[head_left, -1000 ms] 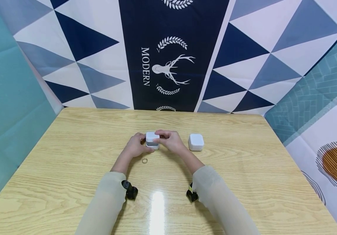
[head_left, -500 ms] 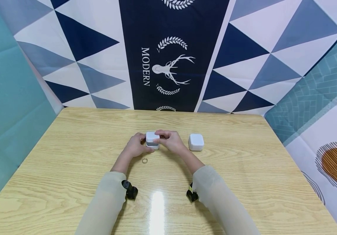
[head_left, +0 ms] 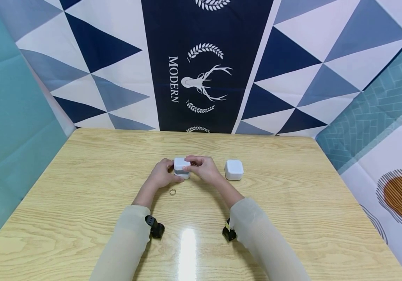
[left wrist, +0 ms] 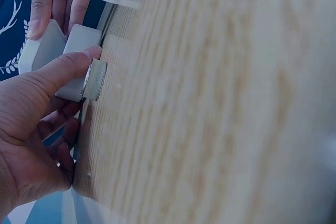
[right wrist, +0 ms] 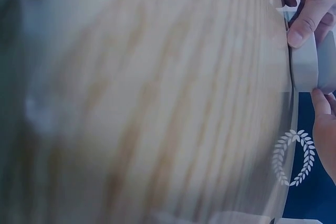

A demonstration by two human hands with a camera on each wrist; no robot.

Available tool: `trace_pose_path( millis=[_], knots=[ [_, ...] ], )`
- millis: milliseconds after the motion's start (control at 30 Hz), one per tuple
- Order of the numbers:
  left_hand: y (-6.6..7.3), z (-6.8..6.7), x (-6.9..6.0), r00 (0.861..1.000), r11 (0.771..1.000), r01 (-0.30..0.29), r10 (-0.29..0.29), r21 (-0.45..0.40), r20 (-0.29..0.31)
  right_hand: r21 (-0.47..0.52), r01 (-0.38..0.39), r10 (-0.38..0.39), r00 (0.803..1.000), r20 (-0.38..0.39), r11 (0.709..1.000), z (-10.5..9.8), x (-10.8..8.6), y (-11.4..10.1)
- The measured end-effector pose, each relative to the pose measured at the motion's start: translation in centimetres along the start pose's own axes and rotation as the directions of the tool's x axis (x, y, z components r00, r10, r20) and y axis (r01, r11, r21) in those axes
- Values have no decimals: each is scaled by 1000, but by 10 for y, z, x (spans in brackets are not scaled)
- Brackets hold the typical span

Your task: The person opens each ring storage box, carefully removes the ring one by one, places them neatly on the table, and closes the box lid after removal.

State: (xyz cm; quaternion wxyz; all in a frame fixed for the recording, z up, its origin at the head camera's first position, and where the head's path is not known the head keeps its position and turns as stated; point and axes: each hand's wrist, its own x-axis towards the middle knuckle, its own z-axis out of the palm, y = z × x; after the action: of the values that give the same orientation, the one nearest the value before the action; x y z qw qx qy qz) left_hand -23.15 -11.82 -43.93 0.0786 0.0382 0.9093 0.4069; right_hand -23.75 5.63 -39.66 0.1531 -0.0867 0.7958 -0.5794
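A small white box point(head_left: 181, 163) stands on the table, its lid part raised over the base and a grey band showing between. My left hand point(head_left: 160, 174) grips the base point(left wrist: 80, 38) from the left, thumb along its near side. From the right, my right hand point(head_left: 203, 168) pinches the lid point(left wrist: 44, 51), which tilts away from the base in the left wrist view. On the wood in front of the box lies a thin ring point(head_left: 172, 192), gold-coloured. What is inside the box is hidden from every view.
A second white box point(head_left: 234, 170), closed, stands to the right of my right hand. The wooden table point(head_left: 278, 218) ends at a patterned cloth backdrop point(head_left: 193, 78). Teal cloth point(head_left: 15, 117) hangs on the left side.
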Motion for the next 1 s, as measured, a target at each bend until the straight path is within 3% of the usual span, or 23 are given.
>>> trace_pose_path(
  millis=[333, 633, 1000],
  knots=[
    [1, -1, 0, 1000, 1000, -1, 1, -3, 1, -14, -15, 15, 1000, -2, 1000, 1, 1, -1],
    [1, -1, 0, 1000, 1000, -6, 6, 19, 0, 22, -9, 9, 1000, 2, 1000, -1, 23, 29],
    [0, 0, 0, 1000, 1000, -7, 7, 28, -4, 5, 12, -11, 1000, -21, 1000, 1, 24, 32]
  ],
)
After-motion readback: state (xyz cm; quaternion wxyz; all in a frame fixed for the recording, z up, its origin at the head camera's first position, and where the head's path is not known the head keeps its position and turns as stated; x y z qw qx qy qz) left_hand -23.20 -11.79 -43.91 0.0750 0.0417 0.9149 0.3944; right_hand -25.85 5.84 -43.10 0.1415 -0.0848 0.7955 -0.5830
